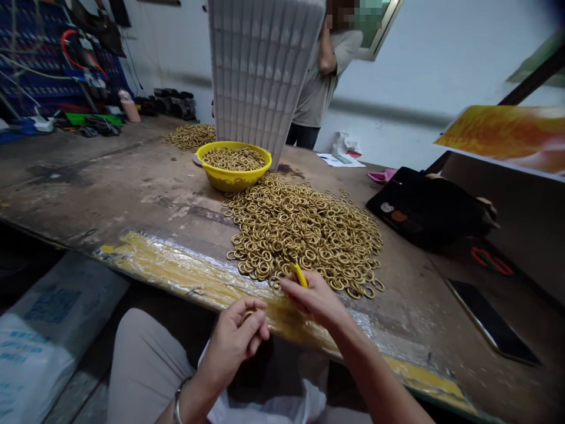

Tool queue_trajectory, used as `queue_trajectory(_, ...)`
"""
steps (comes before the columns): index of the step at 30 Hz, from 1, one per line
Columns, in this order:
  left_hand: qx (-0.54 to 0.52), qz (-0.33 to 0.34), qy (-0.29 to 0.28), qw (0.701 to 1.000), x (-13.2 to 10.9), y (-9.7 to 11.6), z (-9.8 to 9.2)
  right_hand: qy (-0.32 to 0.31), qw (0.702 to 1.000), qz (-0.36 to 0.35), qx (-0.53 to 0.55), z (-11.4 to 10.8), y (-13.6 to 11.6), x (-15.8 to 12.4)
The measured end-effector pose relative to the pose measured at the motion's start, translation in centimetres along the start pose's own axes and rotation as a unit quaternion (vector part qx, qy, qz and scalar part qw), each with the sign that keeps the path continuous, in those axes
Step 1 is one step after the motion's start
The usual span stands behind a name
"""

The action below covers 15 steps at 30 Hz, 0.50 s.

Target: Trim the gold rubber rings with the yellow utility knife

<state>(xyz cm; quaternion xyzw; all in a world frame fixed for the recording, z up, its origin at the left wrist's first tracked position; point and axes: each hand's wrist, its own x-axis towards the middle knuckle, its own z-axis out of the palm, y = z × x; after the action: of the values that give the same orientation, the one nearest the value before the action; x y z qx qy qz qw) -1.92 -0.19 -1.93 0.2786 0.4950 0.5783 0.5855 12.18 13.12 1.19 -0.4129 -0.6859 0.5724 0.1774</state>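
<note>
Brass ring (247, 316) sat pinched in my left hand (236, 341), just off near tabletop edge (176, 277); ring axis unclear. Right hand (315, 297) gripped yellow tool (299, 274), long axis pointing away toward ring pile (304, 229). Advised: steady ring, keep tool tip aligned.
</note>
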Motion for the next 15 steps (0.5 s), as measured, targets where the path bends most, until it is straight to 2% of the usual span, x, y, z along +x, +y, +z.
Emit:
queue_trajectory(3, 0.125, 0.102, 0.019, 0.987, 0.0, 0.6, 0.3, -0.106, 0.981, 0.086, 0.137, 0.6, -0.3, -1.2)
queue_trajectory(7, 0.231, 0.157, -0.028, 0.96, -0.6, 1.5, 0.6, -0.188, 0.943, 0.111, 0.252, 1.6, 0.1, -2.1)
queue_trajectory(9, 0.27, 0.186, -0.044, 0.944, -0.9, 1.8, 0.6, -0.196, 0.929, 0.133, 0.283, 1.9, 0.5, -2.3)
queue_trajectory(11, 0.291, 0.202, -0.052, 0.934, -1.1, 1.9, 0.8, -0.184, 0.928, 0.159, 0.282, 2.1, 0.8, -2.5)
queue_trajectory(13, 0.296, 0.196, -0.051, 0.934, -1.2, 1.8, 0.9, -0.172, 0.935, 0.172, 0.259, 2.3, 0.7, -2.7)
queue_trajectory(15, 0.271, 0.158, -0.043, 0.949, -1.2, 1.5, 1.0, -0.144, 0.957, 0.146, 0.203, 2.3, 0.5, -3.1)
